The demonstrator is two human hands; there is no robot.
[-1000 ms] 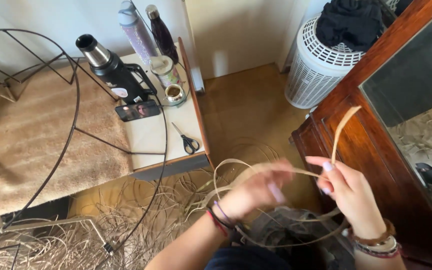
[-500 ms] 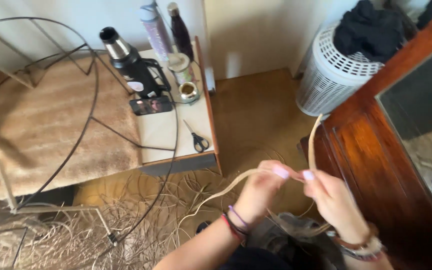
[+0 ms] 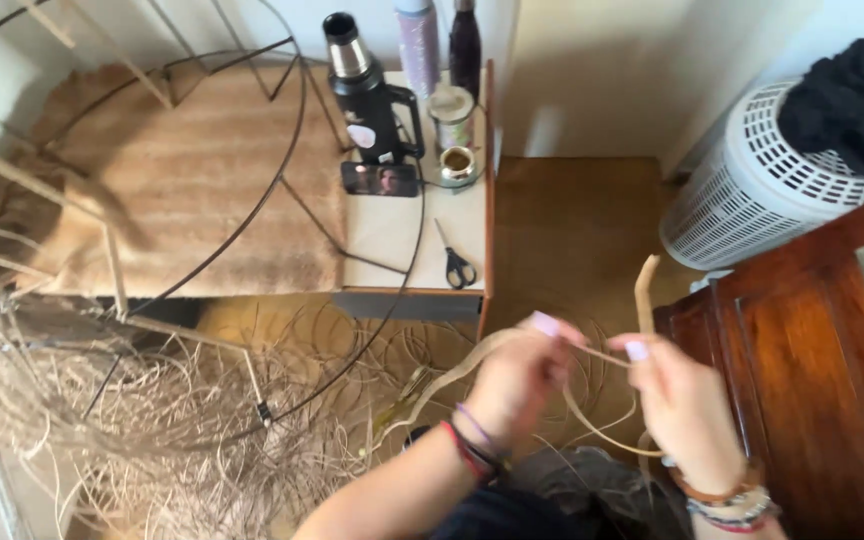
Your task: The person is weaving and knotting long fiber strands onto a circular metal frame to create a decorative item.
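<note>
Both hands pinch a flat, pale cane strip (image 3: 642, 300).

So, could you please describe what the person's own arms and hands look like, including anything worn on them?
Both forearms are bare, with no sleeves. The left hand has pale lilac-painted nails, and its wrist carries thin red, dark and purple cord bracelets. The right hand has the same pale nail polish, with a brown band and beaded bracelets at the wrist.
</note>
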